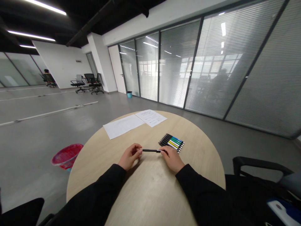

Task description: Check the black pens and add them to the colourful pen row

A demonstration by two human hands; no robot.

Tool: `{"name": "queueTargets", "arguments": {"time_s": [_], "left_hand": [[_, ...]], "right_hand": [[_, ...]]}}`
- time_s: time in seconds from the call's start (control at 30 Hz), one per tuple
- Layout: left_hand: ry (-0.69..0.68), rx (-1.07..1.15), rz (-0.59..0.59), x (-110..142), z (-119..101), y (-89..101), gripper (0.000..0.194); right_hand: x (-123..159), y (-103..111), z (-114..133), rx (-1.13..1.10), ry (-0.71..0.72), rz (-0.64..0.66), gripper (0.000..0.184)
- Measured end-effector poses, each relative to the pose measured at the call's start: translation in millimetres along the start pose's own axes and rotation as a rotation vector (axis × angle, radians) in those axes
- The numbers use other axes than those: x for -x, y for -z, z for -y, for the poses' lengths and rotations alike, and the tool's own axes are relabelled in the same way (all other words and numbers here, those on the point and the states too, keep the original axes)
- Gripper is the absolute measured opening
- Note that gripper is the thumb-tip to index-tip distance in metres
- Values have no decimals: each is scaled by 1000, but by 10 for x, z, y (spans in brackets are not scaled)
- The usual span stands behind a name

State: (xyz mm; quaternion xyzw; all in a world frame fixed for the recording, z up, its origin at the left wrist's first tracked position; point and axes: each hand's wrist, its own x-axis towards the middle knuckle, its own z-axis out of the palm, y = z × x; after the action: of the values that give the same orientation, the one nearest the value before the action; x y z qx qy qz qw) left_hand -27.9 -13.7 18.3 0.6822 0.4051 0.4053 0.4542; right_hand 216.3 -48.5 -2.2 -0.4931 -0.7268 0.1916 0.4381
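Note:
A black pen [151, 150] lies level just above the round wooden table [150, 188], held at both ends. My left hand [129, 156] pinches its left tip with curled fingers. My right hand [172, 158] grips its right end. Just beyond my right hand lies a tidy row of several pens [171, 142], black, green, blue and yellow, side by side on the tabletop.
Two white paper sheets [135, 122] lie at the table's far edge. A red basket [67, 155] stands on the floor to the left. A black chair armrest [258, 164] is at the right. Office chairs [87, 83] stand far back by the wall.

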Motion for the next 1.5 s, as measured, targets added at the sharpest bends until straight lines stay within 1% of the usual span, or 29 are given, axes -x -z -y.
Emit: {"name": "queueTargets", "arguments": {"time_s": [0.07,0.23,0.43,0.5,0.63,0.7,0.83,1.03,1.17,1.5], "left_hand": [[3,29,18,-3,10,-7,33],[8,-52,25,5,-14,7,29],[-10,-201,0,11,-32,24,38],[-8,-179,10,9,-21,16,39],[6,19,16,5,-6,-14,33],[8,44,18,5,-10,-21,33],[8,11,22,4,-6,-10,29],[-2,-73,7,-3,33,10,34],[3,-133,6,-5,15,15,36],[7,-145,-12,5,-33,0,39]], "right_hand": [[-1,-3,-5,1,-1,2,17],[-1,6,9,1,-7,9,16],[4,17,38,-5,-5,8,17],[3,14,37,-8,-8,6,17],[0,8,21,-5,-11,0,17],[0,9,16,-4,-11,0,17],[2,15,22,-8,-15,4,18],[2,5,21,-10,-20,11,17],[3,-2,15,-15,-15,14,18],[7,-3,22,-21,-7,10,18]]}}
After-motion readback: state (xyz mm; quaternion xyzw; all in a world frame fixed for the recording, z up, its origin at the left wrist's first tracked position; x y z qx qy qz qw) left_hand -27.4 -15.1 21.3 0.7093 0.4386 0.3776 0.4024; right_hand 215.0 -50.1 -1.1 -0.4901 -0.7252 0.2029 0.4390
